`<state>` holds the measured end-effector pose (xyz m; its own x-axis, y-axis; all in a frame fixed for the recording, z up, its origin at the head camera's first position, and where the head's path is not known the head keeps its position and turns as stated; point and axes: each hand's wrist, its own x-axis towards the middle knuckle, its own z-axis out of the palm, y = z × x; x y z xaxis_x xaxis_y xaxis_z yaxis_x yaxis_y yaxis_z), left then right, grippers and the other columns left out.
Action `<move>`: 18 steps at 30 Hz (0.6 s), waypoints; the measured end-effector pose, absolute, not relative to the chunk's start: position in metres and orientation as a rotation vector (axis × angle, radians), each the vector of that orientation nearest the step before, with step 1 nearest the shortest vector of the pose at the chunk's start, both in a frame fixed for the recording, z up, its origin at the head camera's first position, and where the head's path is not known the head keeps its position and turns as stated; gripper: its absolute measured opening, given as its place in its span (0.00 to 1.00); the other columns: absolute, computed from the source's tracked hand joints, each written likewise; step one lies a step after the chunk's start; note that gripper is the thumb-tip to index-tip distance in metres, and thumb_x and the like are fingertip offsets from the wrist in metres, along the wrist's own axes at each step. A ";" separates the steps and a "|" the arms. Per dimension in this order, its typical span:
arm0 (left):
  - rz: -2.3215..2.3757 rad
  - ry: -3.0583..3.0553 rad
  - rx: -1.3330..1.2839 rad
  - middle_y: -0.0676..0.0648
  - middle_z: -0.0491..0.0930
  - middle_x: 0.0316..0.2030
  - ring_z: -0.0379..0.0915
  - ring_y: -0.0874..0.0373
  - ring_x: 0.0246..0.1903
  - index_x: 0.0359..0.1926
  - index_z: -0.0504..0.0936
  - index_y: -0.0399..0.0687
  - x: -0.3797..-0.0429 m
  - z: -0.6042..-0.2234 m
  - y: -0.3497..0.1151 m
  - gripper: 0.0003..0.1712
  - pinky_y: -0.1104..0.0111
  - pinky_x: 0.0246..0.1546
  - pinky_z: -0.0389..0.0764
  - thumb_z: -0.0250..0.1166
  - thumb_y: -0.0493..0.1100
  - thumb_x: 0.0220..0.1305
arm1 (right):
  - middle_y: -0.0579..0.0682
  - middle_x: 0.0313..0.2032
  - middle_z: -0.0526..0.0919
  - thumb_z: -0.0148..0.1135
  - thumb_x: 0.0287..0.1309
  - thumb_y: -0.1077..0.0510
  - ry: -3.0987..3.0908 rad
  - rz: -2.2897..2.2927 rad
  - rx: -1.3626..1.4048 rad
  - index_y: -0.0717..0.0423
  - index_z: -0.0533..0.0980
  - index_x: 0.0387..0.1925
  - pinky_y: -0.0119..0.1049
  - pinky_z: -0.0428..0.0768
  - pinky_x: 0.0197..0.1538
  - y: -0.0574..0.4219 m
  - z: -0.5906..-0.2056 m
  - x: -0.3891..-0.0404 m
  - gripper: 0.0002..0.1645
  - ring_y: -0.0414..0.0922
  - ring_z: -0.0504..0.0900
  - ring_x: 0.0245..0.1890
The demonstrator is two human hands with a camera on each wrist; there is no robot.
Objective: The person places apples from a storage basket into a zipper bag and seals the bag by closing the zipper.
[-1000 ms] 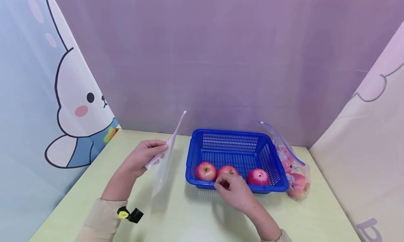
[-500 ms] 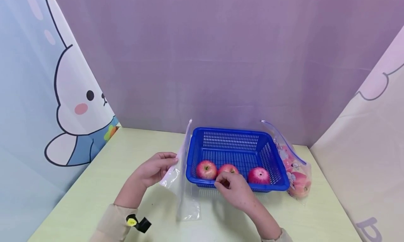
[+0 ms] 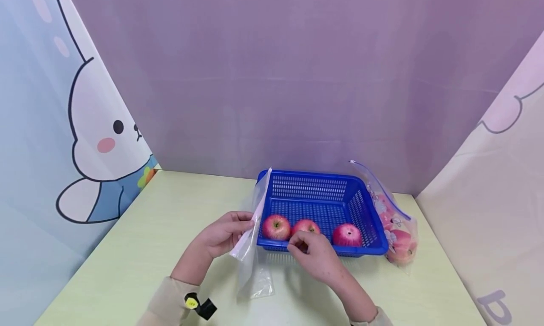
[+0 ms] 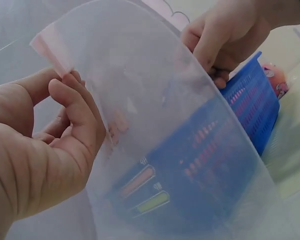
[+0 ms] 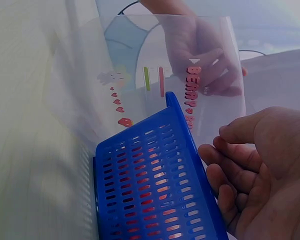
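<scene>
My left hand (image 3: 227, 232) pinches a clear zip bag (image 3: 257, 281) by its pale pink top strip, and the bag hangs down at the left side of a blue plastic basket (image 3: 310, 177). Printed lettering and small hearts show on the bag (image 5: 122, 80) in the right wrist view. My right hand (image 3: 316, 257) is at the basket's front rim, its fingers loosely curled and nothing between them. Inside the basket lie three red apples: a left apple (image 3: 276, 226), a middle apple (image 3: 307, 226) partly hidden by my right hand, and a right apple (image 3: 347, 235).
Right of the basket, a second zip bag (image 3: 401, 245) with a blue-purple zip strip stands on the table and holds red apples. The pale table (image 3: 191, 193) meets a purple backdrop (image 3: 255, 90). Printed cloth walls (image 3: 97, 127) flank both sides.
My left hand has moved right and slightly down with the zip bag, which now overlaps the basket's left edge in the head view. My right hand stays about where it was.
</scene>
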<state>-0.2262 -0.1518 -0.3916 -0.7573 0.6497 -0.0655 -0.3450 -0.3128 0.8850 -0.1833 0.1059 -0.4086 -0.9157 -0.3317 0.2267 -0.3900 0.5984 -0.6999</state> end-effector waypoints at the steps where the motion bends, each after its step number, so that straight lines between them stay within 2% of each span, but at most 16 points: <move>1: 2.096 1.318 0.390 0.44 0.79 0.33 0.77 0.58 0.29 0.45 0.73 0.35 -0.226 -0.392 -0.150 0.13 0.68 0.30 0.78 0.56 0.35 0.59 | 0.35 0.22 0.74 0.59 0.54 0.52 -2.742 1.232 0.618 0.39 0.74 0.26 0.29 0.73 0.26 0.106 -0.409 -0.184 0.03 0.35 0.72 0.23; 6: 2.069 1.388 0.327 0.46 0.78 0.30 0.77 0.57 0.28 0.40 0.75 0.39 -0.223 -0.392 -0.146 0.09 0.67 0.29 0.78 0.58 0.36 0.57 | 0.34 0.22 0.75 0.59 0.54 0.52 -2.737 1.235 0.625 0.39 0.74 0.26 0.29 0.73 0.28 0.105 -0.408 -0.183 0.03 0.35 0.72 0.24; 13: 2.096 1.434 0.274 0.46 0.77 0.31 0.76 0.58 0.28 0.39 0.75 0.40 -0.223 -0.395 -0.141 0.09 0.67 0.30 0.78 0.60 0.39 0.57 | 0.33 0.22 0.74 0.60 0.53 0.53 -2.719 1.211 0.628 0.39 0.74 0.26 0.28 0.73 0.29 0.105 -0.407 -0.182 0.04 0.34 0.72 0.24; 16: 2.133 1.468 0.225 0.47 0.77 0.29 0.75 0.59 0.26 0.37 0.77 0.43 -0.223 -0.399 -0.139 0.08 0.70 0.28 0.77 0.60 0.42 0.58 | 0.33 0.22 0.74 0.60 0.53 0.53 -2.718 1.216 0.628 0.39 0.74 0.26 0.29 0.73 0.29 0.104 -0.407 -0.182 0.04 0.34 0.72 0.24; 18: 2.146 1.492 0.186 0.47 0.77 0.29 0.75 0.60 0.26 0.37 0.78 0.43 -0.222 -0.401 -0.137 0.11 0.70 0.27 0.77 0.60 0.46 0.58 | 0.34 0.23 0.75 0.60 0.53 0.53 -2.721 1.228 0.630 0.39 0.74 0.26 0.29 0.73 0.29 0.104 -0.407 -0.182 0.04 0.34 0.72 0.24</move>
